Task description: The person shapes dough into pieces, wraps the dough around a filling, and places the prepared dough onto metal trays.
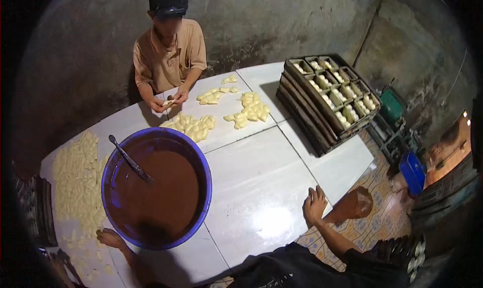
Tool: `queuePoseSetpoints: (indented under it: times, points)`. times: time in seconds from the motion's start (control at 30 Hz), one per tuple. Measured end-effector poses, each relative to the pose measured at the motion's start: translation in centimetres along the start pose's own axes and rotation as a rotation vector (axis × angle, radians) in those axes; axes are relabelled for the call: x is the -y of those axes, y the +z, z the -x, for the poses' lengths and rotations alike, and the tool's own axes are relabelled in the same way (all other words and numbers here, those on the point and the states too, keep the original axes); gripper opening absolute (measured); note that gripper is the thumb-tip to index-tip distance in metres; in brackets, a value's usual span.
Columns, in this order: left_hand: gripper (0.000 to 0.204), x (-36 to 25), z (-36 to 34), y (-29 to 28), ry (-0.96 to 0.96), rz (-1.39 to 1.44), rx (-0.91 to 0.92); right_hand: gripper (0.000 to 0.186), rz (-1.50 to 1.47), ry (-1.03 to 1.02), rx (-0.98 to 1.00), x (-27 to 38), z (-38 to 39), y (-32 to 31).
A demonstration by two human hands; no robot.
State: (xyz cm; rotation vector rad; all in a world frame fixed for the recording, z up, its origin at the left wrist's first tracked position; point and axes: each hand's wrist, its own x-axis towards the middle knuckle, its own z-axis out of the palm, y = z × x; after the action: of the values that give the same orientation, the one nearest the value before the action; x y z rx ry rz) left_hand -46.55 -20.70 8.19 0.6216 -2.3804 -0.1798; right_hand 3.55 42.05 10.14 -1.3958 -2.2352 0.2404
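Observation:
My left hand is low beside a big blue tub, at the edge of many small pale dough pieces. Its fingers are dark and small, and whether they grip a piece is unclear. Brown liquid or batter fills much of the tub, and a dark long-handled utensil leans in it. On the right, my right hand lies on the white tabletop near its edge, fingers apart and nothing in them.
Across the table a co-worker handles a piece of dough with both hands. Pale dough lumps lie before them. Stacked dark metal moulds hold dough at the far right. Beyond the table edge are green machinery and a blue container.

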Motion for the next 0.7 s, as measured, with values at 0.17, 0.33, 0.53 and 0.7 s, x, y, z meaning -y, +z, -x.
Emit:
queuePoseSetpoints:
  times: [0.17,0.33,0.53,0.7]
  points:
    - [0.029,2.9,5.9,-3.9,0.038,0.34,-0.121,0.038,-0.033,-0.018,0.016,-0.8,0.1,-0.2]
    - [0.034,0.9,24.7,-13.8,0.03,0.858,0.216,0.036,-0.229,0.063,0.065,0.2,-0.8,-0.3]
    - [0.044,-15.7,36.9,-28.2,-0.937,2.069,1.669,0.047,-1.18,-0.08,1.168,11.0,2.8,-4.3]
    - [0.048,-23.0,36.1,-35.6,-0.331,1.664,1.601,0.042,-1.158,-0.244,1.153,15.2,2.4,-7.2]
